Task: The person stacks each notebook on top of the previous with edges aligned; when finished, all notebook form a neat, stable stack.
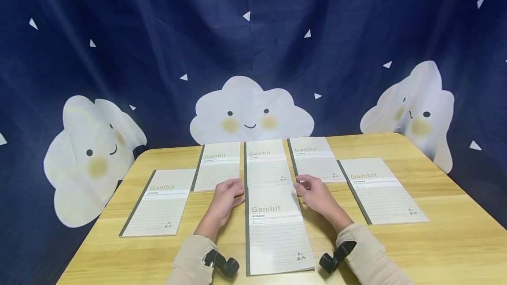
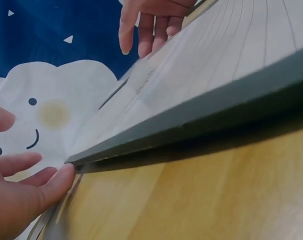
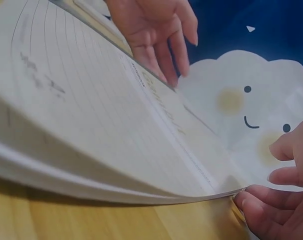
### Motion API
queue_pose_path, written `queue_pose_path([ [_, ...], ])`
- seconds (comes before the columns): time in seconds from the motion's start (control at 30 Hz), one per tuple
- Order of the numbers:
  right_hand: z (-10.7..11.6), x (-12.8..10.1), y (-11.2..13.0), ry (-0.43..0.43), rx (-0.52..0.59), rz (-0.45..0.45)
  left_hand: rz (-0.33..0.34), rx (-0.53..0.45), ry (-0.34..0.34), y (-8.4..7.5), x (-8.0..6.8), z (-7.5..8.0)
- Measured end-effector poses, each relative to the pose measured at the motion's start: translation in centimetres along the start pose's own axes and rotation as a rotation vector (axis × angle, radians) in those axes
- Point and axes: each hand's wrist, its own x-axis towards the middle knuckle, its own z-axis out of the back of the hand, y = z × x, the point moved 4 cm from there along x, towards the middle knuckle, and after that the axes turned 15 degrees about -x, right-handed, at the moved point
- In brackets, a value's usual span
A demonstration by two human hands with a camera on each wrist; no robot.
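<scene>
A white lined "Gambit" notebook with a grey spine lies in the middle of the wooden table, closest to me. My left hand touches its far left corner with its fingertips, thumb held apart. My right hand touches the far right corner, fingers loosely bent. The notebook's far edge overlaps the near edge of the back-centre notebook.
More identical notebooks lie in an arc: far left, back left, back right, far right. A dark blue curtain with white smiling clouds hangs behind the table. Black camera mounts sit on my wrists.
</scene>
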Motion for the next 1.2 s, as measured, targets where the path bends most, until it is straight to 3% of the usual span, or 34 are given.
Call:
queue_pose_path([
  [0.2,0.1,-0.1,0.0,0.019,0.04,-0.025,-0.029,-0.012,-0.038,0.2,0.0,0.2],
  [0.43,0.3,0.1,0.0,0.015,0.017,-0.022,-0.06,0.106,-0.059,0.2,0.1,0.1],
  [0.57,0.3,0.0,-0.1,0.021,0.023,-0.024,-0.056,0.102,-0.049,0.1,-0.1,0.0],
  [0.7,0.3,-0.1,-0.2,0.032,0.049,-0.034,-0.024,0.05,-0.015,0.3,-0.1,-0.1],
  [1.2,0.1,0.0,-0.4,0.031,0.039,-0.038,0.053,0.049,0.142,0.2,-0.7,-0.8],
])
